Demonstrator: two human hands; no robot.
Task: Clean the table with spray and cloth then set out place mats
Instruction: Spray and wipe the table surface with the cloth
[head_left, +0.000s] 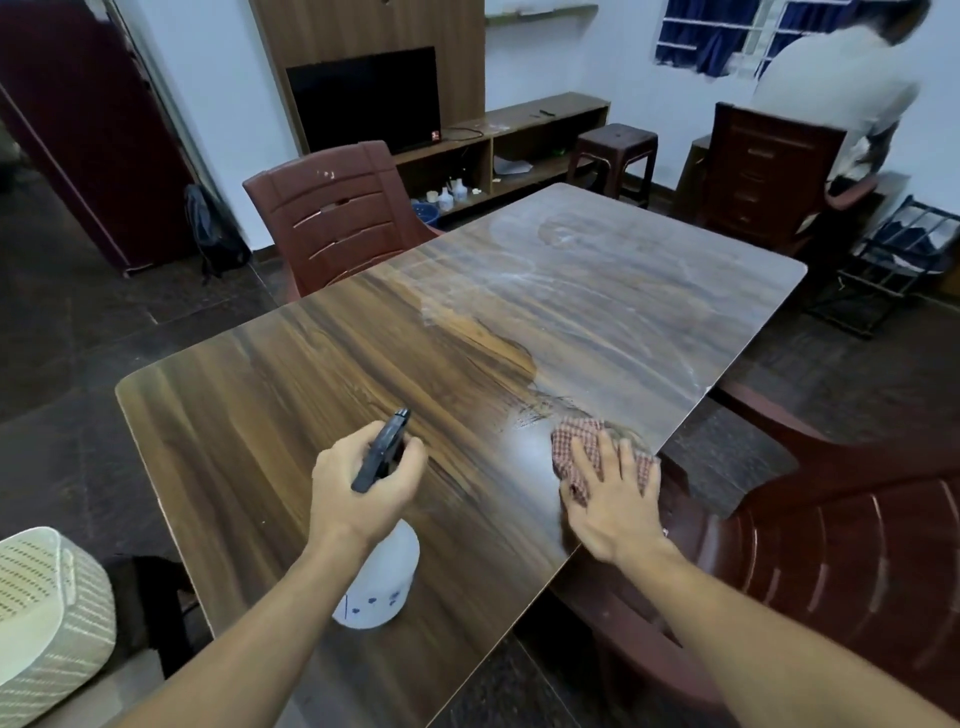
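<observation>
At the lower left edge, a pale woven bundle (47, 613) lies beside the near corner of the wooden table (249, 415). Behind it, against the far wall, stand a maroon cabinet (78, 130) and a dark backpack (213, 234) on the floor. A maroon plastic chair (332, 213) is drawn up to the table's left side, with a black television (363, 98) on the wall unit behind it.

Over the near part of the tabletop, the left hand (363, 483) grips the spray bottle (382, 582). Its fingers are curled round the black trigger head (382, 452), the nozzle points away from the person, and the white body hangs below the wrist. Whether the base touches the table cannot be told.

Just to the right, the right hand (608, 493) lies flat with spread, straight fingers. It presses a red checked cloth (576, 447) onto the surface near the table's right edge. Whitish wet streaks (545, 249) cover the far half of the top.

Further right stand a brown stool (615, 148) and a second maroon chair (857, 571). A seated person in a white shirt (831, 88) is at the upper right.
</observation>
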